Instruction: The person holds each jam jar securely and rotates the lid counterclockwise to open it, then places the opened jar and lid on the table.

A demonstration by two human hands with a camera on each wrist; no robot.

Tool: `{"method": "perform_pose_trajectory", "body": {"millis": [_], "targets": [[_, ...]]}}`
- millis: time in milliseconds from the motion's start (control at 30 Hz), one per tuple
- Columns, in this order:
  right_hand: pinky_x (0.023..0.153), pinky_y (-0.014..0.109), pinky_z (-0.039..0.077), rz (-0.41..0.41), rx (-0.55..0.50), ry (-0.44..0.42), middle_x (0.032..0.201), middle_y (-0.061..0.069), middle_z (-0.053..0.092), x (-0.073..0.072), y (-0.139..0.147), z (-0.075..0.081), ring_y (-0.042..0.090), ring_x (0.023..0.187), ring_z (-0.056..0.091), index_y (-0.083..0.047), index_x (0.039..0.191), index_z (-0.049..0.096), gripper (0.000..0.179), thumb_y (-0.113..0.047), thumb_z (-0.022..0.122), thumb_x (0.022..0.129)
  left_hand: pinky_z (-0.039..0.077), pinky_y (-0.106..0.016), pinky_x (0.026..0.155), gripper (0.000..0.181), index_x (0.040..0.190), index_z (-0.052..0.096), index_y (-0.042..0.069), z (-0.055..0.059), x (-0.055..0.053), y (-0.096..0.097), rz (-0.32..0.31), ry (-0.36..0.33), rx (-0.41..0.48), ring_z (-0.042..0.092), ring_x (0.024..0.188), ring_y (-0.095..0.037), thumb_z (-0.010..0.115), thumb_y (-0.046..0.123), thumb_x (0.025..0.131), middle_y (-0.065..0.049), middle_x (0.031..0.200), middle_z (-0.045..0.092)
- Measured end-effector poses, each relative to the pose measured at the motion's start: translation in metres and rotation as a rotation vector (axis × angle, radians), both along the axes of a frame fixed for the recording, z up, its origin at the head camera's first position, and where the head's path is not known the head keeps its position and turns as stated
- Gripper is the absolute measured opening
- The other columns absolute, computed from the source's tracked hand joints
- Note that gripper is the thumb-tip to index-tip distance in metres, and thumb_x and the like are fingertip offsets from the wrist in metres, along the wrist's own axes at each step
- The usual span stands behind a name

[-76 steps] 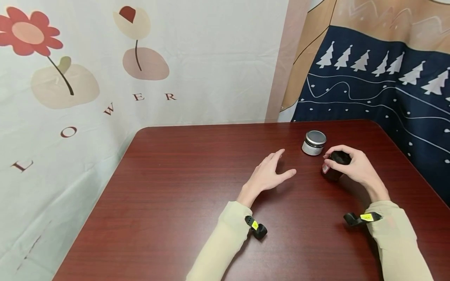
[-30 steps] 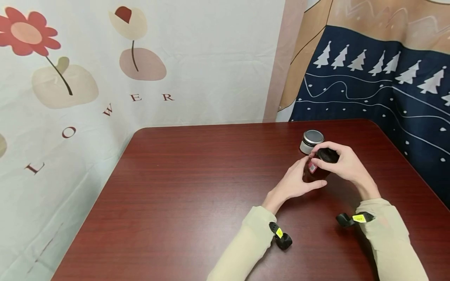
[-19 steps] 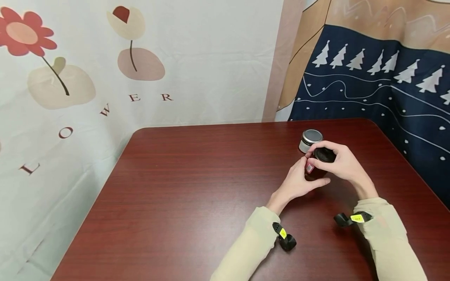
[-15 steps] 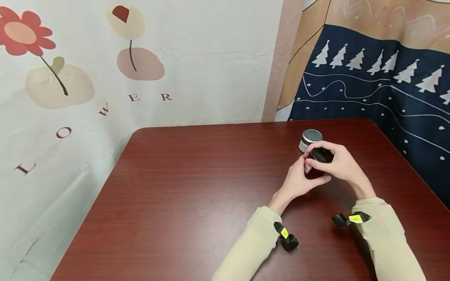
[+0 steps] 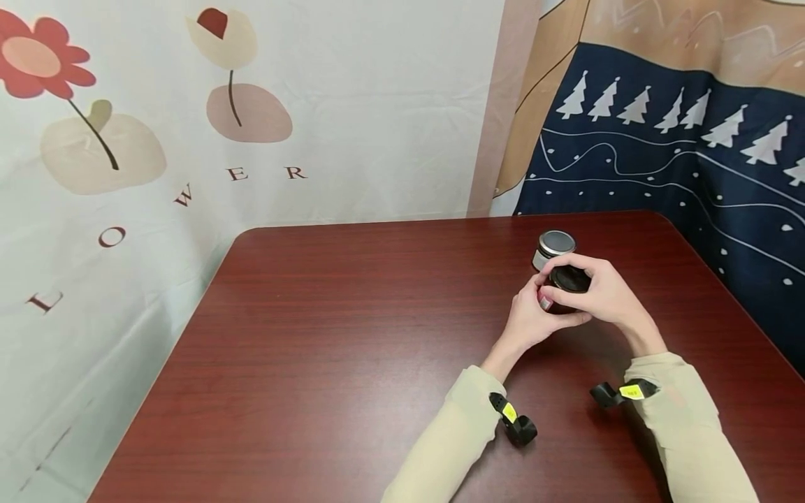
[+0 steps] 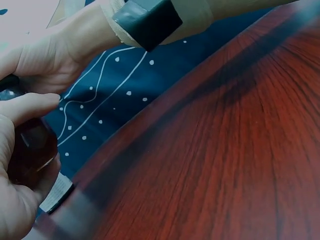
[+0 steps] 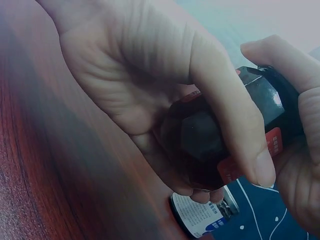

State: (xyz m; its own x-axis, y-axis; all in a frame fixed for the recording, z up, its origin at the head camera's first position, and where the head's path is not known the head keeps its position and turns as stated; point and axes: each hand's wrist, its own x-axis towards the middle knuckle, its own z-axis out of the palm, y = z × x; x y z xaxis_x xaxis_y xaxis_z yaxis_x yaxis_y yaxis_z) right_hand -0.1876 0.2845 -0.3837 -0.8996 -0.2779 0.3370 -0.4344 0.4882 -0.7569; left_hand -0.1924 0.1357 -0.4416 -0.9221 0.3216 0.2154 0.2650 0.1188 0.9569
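in the head view, the dark jar (image 5: pixel 560 308) is toward the far right corner of the bench (image 5: pixel 314 335), in from the right edge; whether its base touches the bench cannot be told. the left hand (image 5: pixel 531 318) grips the body, the right hand (image 5: pixel 606 297) the black lid (image 5: pixel 571 279). the silver-lidded jar (image 5: pixel 556 243) stands just behind, nearer the far edge; a stray knuckle could knock it that way.

in the left wrist view, the left thumb (image 6: pixel 42 104) and fingers flank the glossy body. it looks slick, so a hard twist or pull from the right hand could make it spin or slide through.

in the right wrist view, the left hand's fingers curl round the faceted body, beside the red label (image 7: pixel 274 141). should that hold slacken while the lid is lifted, the body might drop.
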Motion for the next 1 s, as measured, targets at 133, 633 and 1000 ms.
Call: {"method": "perform_pose_trajectory", "body": {"millis": [133,633,1000], "targets": [[0.076,0.022,0.048,0.021,-0.012,0.003,0.098,0.0,0.07,0.0,-0.002,0.0,0.016,0.09,0.059,-0.013,0.111,0.072,0.031,-0.003,0.08,0.083,0.048,-0.015,0.086,0.068,0.131,0.063,0.014,0.002,-0.001,0.001,0.011,-0.019,-0.014,0.06,0.1,0.004,0.094,0.023,0.071,0.013,0.113,0.069],[0.082,0.019,0.046,0.007,-0.031,0.024,0.101,0.002,0.071,0.0,-0.012,-0.001,0.013,0.094,0.058,-0.009,0.115,0.07,0.03,-0.003,0.077,0.087,0.046,-0.01,0.08,0.063,0.123,0.066,0.013,0.006,0.005,0.006,0.219,0.079,-0.08,0.064,0.094,-0.002,0.093,0.017,0.065,0.007,0.105,0.073],[0.081,0.016,0.045,-0.087,-0.075,0.081,0.101,0.003,0.069,-0.001,-0.028,0.0,0.007,0.092,0.059,-0.007,0.115,0.071,0.028,-0.002,0.076,0.087,0.05,-0.015,0.085,0.067,0.126,0.063,0.01,0.009,0.008,0.004,0.333,0.231,-0.124,0.069,0.1,-0.01,0.093,0.024,0.068,0.0,0.109,0.073]]}}
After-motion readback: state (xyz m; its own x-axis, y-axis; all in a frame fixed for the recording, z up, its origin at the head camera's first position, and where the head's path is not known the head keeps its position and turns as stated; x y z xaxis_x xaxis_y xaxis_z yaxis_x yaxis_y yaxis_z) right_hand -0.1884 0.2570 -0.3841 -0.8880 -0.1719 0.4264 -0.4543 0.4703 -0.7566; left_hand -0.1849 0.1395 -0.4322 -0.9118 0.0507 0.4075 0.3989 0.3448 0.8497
